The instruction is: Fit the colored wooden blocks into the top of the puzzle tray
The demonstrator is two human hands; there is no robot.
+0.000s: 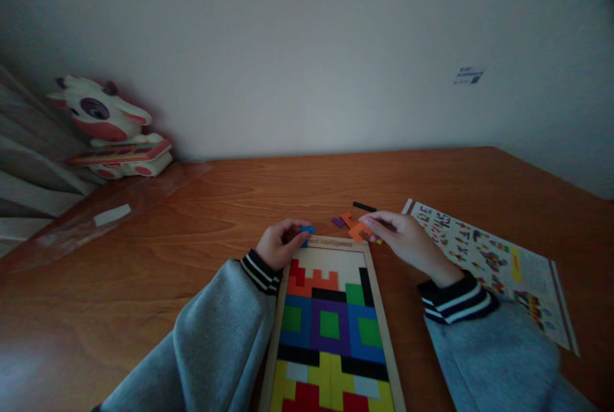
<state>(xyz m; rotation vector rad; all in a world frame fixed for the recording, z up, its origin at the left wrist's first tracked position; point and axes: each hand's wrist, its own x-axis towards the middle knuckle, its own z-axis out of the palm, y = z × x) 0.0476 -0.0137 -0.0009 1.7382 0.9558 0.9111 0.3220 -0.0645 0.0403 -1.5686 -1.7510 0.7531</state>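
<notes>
A wooden puzzle board (384, 349) lies in front of me, mostly filled with coloured block pieces; its far end shows bare pale wood. At the board's far left corner, my left hand (284, 242) pinches a blue puzzle piece (307, 229). My right hand (400, 236), just past the far right corner, has its fingers closed on an orange puzzle piece (359, 231). Close behind that piece lie a purple piece (338, 222), another orange piece (346, 218) and a black strip (364, 206). A bit of yellow shows under my right fingers, mostly hidden.
A printed sheet of colourful patterns (499, 261) lies on the brown table (230, 194) at the right, partly under my right sleeve. A cow-shaped toy with a keyboard (115, 130) stands at the back left, near a curtain (33, 150). A white wall runs behind the table.
</notes>
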